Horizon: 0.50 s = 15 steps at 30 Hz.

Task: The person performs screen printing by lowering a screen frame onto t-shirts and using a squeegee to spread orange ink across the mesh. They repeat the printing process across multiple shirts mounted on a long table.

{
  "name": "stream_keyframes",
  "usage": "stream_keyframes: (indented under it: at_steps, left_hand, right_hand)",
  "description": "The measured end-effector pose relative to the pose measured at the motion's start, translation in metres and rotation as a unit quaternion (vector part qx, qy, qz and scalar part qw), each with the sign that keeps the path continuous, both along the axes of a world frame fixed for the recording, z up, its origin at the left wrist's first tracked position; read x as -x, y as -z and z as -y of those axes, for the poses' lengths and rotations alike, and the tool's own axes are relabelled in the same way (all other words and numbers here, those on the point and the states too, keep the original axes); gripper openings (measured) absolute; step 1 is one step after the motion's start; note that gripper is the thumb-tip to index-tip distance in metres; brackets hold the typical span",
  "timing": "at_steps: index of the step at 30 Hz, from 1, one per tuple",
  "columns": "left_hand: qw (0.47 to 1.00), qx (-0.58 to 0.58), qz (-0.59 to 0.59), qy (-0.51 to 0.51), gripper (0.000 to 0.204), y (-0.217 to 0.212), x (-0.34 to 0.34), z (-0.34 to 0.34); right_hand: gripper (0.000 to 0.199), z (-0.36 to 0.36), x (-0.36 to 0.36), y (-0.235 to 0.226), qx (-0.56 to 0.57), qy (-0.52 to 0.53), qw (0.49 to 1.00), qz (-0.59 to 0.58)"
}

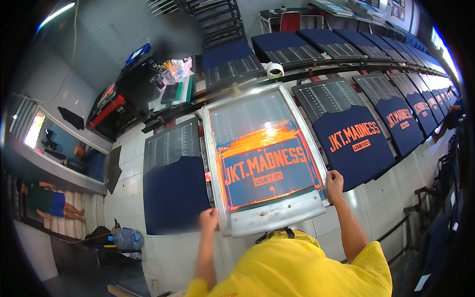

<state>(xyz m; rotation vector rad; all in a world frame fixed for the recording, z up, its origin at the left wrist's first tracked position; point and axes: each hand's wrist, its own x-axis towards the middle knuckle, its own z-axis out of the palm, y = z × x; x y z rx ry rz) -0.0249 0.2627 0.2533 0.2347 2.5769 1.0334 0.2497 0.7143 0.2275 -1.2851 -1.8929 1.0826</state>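
Observation:
A silk screen frame (213, 163) lies in front of me, tilted slightly, with pale metal sides. Its mesh shows orange lettering and a thick smear of wet orange ink (264, 136) across the middle. A wide metal plate (277, 215) forms the end nearest me. My left hand (209, 220) is closed, fingertips pinched at the frame's near left edge. On the opposite side, my right hand (335, 184) is closed at the right edge, thumb and fingers together. What lies beneath the mesh is mostly hidden.
Left of the frame, a plain navy shirt piece (175, 195) lies on a board. Navy pieces with orange print (354, 136) line the right. Behind are a rail, a tape roll (275, 71) and a cluttered black table (133, 91). A person (52, 200) is at far left, beyond a water jug (127, 238).

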Motion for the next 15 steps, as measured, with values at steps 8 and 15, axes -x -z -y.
stream_keyframes:
  at_steps: [8, 15]
  left_hand:
    - [0.996, -0.030, 0.081, -0.040, 0.043, 0.022, 0.012, 0.010]
    - [0.996, -0.010, 0.063, -0.054, 0.045, 0.021, 0.008, 0.008]
  right_hand:
    - [0.023, 0.005, 0.004, -0.009, 0.012, -0.002, 1.000, -0.008]
    - [0.022, 0.005, 0.006, -0.015, 0.028, 0.008, 1.000, 0.004]
